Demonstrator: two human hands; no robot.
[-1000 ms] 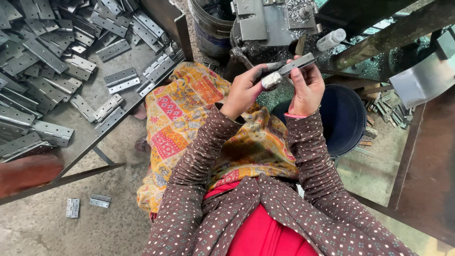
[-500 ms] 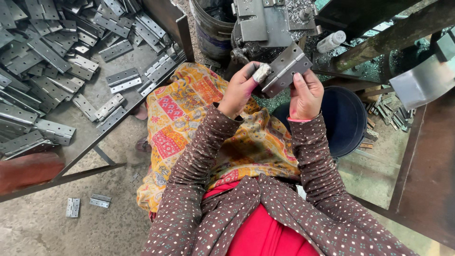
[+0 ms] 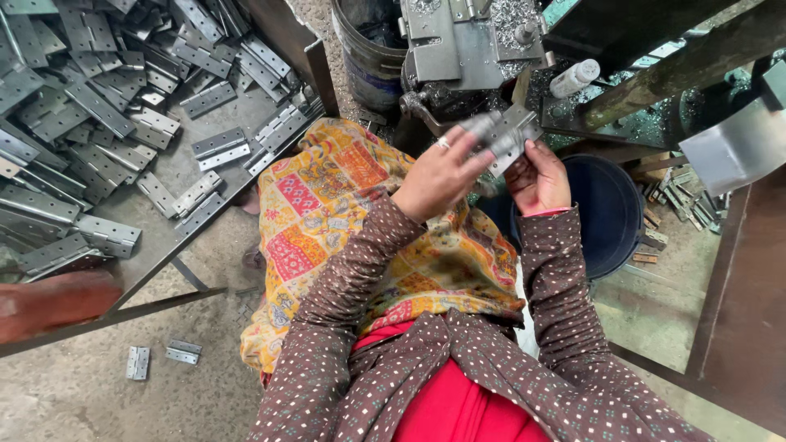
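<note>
We have the grey steel butt hinge [image 3: 506, 135] up in front of us, held between both hands just below the grey metal press machine [image 3: 458, 49]; a second ago it lay nearly closed and edge-on to us, a narrow bar across the fingertips, and half a second ago its leaves had begun to swing apart. Now it stands opened out and blurred with motion — its flat perforated leaf faces us, tilted up to the right.

Our left hand [image 3: 438, 176], a ring on one finger, has its fingers stretched out long and pinches the hinge's left end between thumb and fingertips; our right hand [image 3: 538, 176] cups the lower right edge, thumb up along the leaf, fingers curled behind where we cannot see them. Both hands have hold of the same piece; neither is free.

We judge that the hinge has been worked open — the knuckle turns, and the piece is being checked or readied in hand, close under the machine.

To our left the steel-framed table [image 3: 176, 168] carries a heap of flat grey hinges [image 3: 90, 98]; two more lie on the concrete floor [image 3: 82, 393]. A patterned yellow and orange cloth [image 3: 344, 213] covers our lap; a dark blue round tub [image 3: 610, 205] sits just behind our right wrist.
</note>
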